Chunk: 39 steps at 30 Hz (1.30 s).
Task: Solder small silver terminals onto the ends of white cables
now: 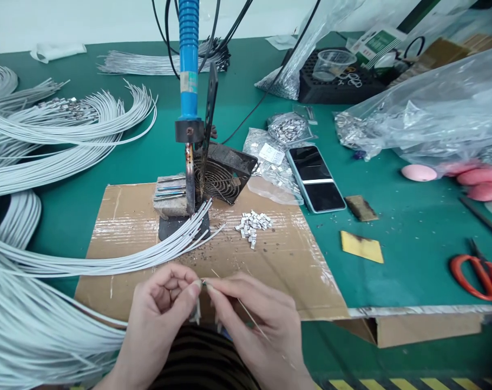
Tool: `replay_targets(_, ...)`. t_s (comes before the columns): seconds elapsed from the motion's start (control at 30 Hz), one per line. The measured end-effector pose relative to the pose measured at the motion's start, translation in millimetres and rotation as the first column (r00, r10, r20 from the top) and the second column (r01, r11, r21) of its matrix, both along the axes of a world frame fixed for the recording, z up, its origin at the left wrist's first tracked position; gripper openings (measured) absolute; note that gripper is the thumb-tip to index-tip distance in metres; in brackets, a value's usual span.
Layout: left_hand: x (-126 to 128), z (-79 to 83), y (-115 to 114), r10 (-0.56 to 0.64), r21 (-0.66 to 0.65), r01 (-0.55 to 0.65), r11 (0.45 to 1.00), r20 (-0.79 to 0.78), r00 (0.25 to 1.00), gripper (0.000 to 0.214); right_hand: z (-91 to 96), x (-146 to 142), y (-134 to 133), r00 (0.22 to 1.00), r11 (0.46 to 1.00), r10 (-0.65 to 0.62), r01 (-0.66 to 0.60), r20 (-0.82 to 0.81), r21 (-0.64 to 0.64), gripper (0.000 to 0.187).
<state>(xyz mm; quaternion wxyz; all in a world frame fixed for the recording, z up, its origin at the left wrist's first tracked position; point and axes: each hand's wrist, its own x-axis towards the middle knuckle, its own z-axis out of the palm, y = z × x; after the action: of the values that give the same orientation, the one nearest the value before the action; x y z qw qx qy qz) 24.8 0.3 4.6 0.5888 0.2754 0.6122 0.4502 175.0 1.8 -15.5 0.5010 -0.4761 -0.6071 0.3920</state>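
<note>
My left hand (158,311) and my right hand (256,325) meet over the near edge of a cardboard sheet (270,271), fingertips pinched together around a tiny metal part and a thin wire end (203,283). A fine strand of solder wire (249,317) crosses my right hand. A bundle of white wires (107,262) lies just beyond my left hand, its ends beside the base of a blue-handled soldering iron (188,81) held upright in a stand. A small heap of metal connectors (253,223) sits on the cardboard further out.
Large bundles of white wires (34,141) fill the left of the green table (412,227). A small black fan (223,173) stands behind the iron. A phone (315,179), bags of parts (432,119), yellow sponge (361,247) and red scissors (475,276) lie to the right.
</note>
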Motion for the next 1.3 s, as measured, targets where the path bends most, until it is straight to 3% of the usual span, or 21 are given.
replay_targets(0.07,1,0.4,2,0.001,-0.013,-0.001,1.000,-0.029,1.000,0.023,0.8,2,2,0.994,0.994,-0.027,0.016,-0.102,-0.110,0.017)
replay_targets(0.2,0,-1.9,4,-0.008,-0.015,0.007,1.000,-0.062,0.998,0.019,-1.0,0,-1,0.938,0.940,-0.208,0.113,-0.278,-0.321,0.008)
replay_targets(0.4,-3,-4.3,5,-0.059,0.034,0.063,0.997,-0.105,0.993,0.014,-1.3,-5,5,0.979,0.991,-0.104,0.088,-0.173,-0.101,0.014)
replay_targets(0.57,1,1.4,6,0.014,0.016,-0.012,1.000,-0.118,0.993,0.015,-3.0,-5,9,0.976,0.985,-0.161,0.150,-0.146,-0.088,0.017)
replay_targets(0.67,-1,0.9,6,-0.003,0.016,0.004,1.000,-0.106,0.994,0.016,-3.6,-3,10,0.960,0.983,-0.154,0.126,-0.233,-0.133,0.015)
replay_targets(0.73,-3,-0.3,7,-0.020,0.018,0.022,1.000,-0.104,0.994,0.018,-4.5,-2,10,0.944,0.969,-0.149,0.080,-0.295,-0.234,0.011)
replay_targets(0.87,-3,0.7,8,-0.030,0.023,0.033,0.999,-0.108,0.994,0.020,-11.1,-2,7,0.892,0.893,-0.113,-0.101,-0.437,-0.438,0.011)
replay_targets(0.97,2,3.8,8,0.002,0.041,0.004,0.999,-0.143,0.990,0.022,-16.7,-5,5,0.856,0.865,-0.097,-0.180,-0.508,-0.468,0.020)
replay_targets(1.3,9,1.2,2,0.036,0.073,-0.024,0.997,-0.162,0.986,0.029,-21.8,-18,-2,0.775,0.852,-0.209,-0.155,-0.597,-0.499,0.018)
